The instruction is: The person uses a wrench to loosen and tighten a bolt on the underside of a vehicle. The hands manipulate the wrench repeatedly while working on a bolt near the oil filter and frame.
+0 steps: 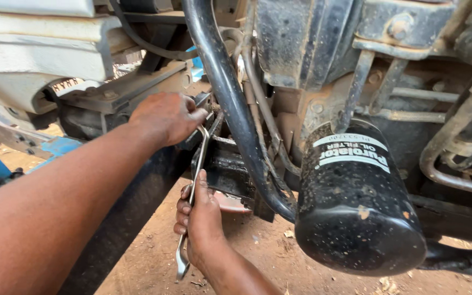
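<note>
The right hand [200, 221] clenches a steel spanner [192, 205] low on its shank while the left hand [165, 117] presses its head onto a hidden fastener (beside the black hose [230, 104]), so it may slip and skin knuckles.

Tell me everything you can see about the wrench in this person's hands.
The wrench is a slim, shiny metal bar with an open jaw at its lower end, near the dirt ground. It stands almost upright, tilted slightly. The right hand grips its lower shaft, fingers wrapped around it. Its upper end reaches a dark bracket on the vehicle's underside, where the left hand covers it, so that end's shape is hidden. It looks clean beside the grimy, dusty parts around it.
</note>
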